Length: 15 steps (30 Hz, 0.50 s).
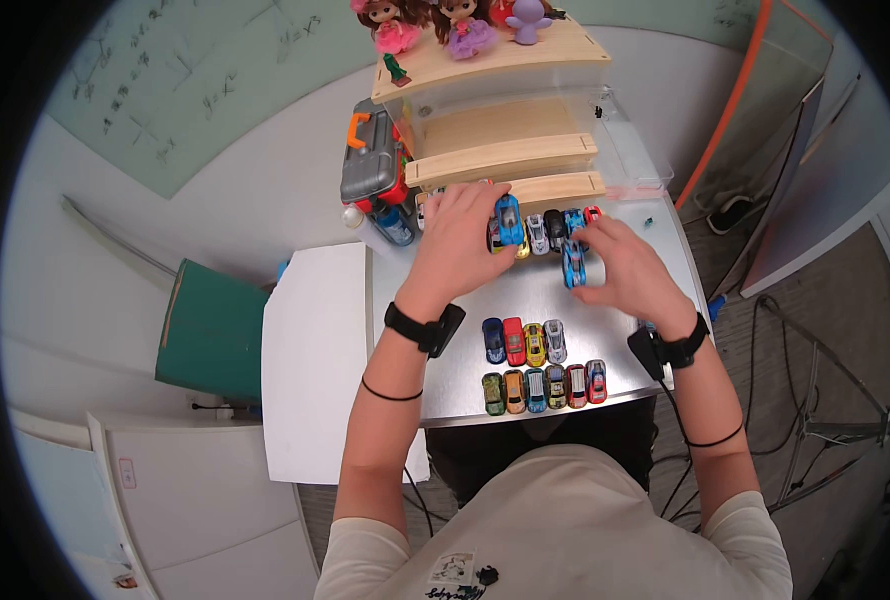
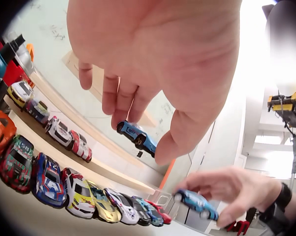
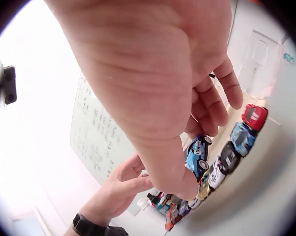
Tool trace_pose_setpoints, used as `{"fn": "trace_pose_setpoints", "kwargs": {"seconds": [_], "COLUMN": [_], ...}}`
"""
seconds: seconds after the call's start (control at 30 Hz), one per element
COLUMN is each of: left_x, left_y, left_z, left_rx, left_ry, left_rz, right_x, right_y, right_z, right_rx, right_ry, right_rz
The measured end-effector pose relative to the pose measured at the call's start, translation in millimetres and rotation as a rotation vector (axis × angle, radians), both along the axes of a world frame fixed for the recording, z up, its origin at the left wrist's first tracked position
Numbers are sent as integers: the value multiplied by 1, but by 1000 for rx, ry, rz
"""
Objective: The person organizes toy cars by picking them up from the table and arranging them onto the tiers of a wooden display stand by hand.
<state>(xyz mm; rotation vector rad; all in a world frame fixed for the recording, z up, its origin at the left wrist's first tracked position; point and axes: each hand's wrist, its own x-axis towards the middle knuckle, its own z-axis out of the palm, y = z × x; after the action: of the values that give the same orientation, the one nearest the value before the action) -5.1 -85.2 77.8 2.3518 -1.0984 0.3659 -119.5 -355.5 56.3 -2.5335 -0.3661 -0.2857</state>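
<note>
The left hand (image 1: 462,240) pinches a blue toy car (image 1: 508,220) between thumb and fingertips, raised over a row of cars. In the left wrist view that car (image 2: 137,137) hangs between the fingers and thumb of the left hand (image 2: 153,64). The right hand (image 1: 627,268) pinches a second blue car (image 1: 574,265), which the right wrist view shows as light blue with black (image 3: 198,156). Behind both hands a row of cars, with a black car (image 1: 555,230) and a silver one (image 1: 537,233), stands along the wooden step (image 1: 555,187).
Nearer the body, two rows of cars stand on the metal table (image 1: 445,400), including a red car (image 1: 514,342) and an orange one (image 1: 515,391). Dolls (image 1: 465,30) top the wooden shelf (image 1: 495,60). A toolbox (image 1: 373,160) and a blue bottle (image 1: 395,226) stand left; a white board (image 1: 315,370) lies lower left.
</note>
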Motion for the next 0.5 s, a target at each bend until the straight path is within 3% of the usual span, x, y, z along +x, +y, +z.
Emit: {"fn": "trace_pose_setpoints", "kwargs": {"seconds": [0.2,0.5], "left_x": [35,44], "left_y": [-30,-28], "left_z": [-13,-32], "left_rx": [41,71], "left_ry": [-39,-26], "left_rz": [83,130], "right_x": [84,127], "right_y": [-6,5], "right_z": [1,-19], "right_rx": [-56,-88], "right_ry": [-131,-120], "right_rz": [-15,-3]}}
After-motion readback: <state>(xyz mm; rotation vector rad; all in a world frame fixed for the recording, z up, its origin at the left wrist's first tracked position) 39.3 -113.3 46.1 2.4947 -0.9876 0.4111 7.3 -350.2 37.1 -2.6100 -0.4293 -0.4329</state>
